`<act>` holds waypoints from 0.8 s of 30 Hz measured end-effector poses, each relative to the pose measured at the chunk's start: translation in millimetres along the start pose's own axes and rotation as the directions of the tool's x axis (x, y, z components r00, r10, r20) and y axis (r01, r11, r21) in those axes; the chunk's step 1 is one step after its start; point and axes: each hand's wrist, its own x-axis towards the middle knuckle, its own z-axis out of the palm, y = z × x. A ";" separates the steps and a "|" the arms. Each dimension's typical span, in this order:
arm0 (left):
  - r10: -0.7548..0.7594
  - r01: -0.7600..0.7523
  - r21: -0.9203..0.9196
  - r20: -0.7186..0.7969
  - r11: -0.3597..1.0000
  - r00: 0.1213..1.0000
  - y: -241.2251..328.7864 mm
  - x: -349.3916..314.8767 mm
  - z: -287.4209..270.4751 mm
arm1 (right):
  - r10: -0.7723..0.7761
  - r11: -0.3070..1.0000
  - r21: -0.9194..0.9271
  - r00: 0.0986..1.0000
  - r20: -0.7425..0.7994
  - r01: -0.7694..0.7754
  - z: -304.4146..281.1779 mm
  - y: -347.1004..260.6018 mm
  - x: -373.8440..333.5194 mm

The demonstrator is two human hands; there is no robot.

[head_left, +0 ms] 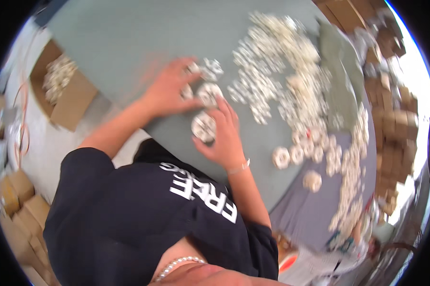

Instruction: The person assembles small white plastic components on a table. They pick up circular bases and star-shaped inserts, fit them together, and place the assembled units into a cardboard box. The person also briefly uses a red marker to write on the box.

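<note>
Person at a table, seen from above: nearest are a pearl necklace and a black shirt with white lettering. On the grey-green table, just beyond the shirt, lies the near disc, round, off-white and pierced by several dark openings. A little farther off, between the two hands, the second disc shows the same colour and a similar pattern; its detail is blurred.

The right hand, with a bracelet at the wrist, reaches forward and bends inward, its thumb and fingers curved about the near disc; whether they grip it or merely touch it cannot be told. The left hand reaches in from the left, palm down and blurred by motion, its fingers parted and its thumb well away from the forefinger, beside small white pieces.

Farther right, more discs lie near a purple-grey cloth; beyond them spreads a heap of pale pieces, bordered by an olive cloth. Stacked brown cartons stand past the table
</note>
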 end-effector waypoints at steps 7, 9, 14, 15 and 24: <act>0.006 -0.010 -0.044 -0.076 0.999 0.997 -13.1 -57.8 -32.1 | 0.055 0.998 -0.001 0.997 -0.059 -0.055 34.7 -26.8 19.7; -0.043 0.038 -0.042 -0.122 0.998 0.992 -19.5 -61.7 -40.1 | 0.002 0.998 -0.066 0.999 -0.043 -0.004 43.8 -23.0 40.0; -0.070 0.067 -0.018 -0.211 0.998 0.975 -54.3 -63.0 -50.2 | -0.048 0.997 -0.058 0.999 0.009 0.048 71.3 -30.6 92.3; -0.112 0.123 0.031 -0.228 0.992 0.967 -72.3 -62.0 -54.8 | -0.064 0.996 -0.063 0.998 0.009 0.065 79.0 -30.8 106.1; -0.360 0.844 0.310 -0.800 0.438 0.481 -334.2 -76.9 -234.5 | -0.160 0.983 -0.090 0.987 -0.015 0.158 147.2 -45.6 216.6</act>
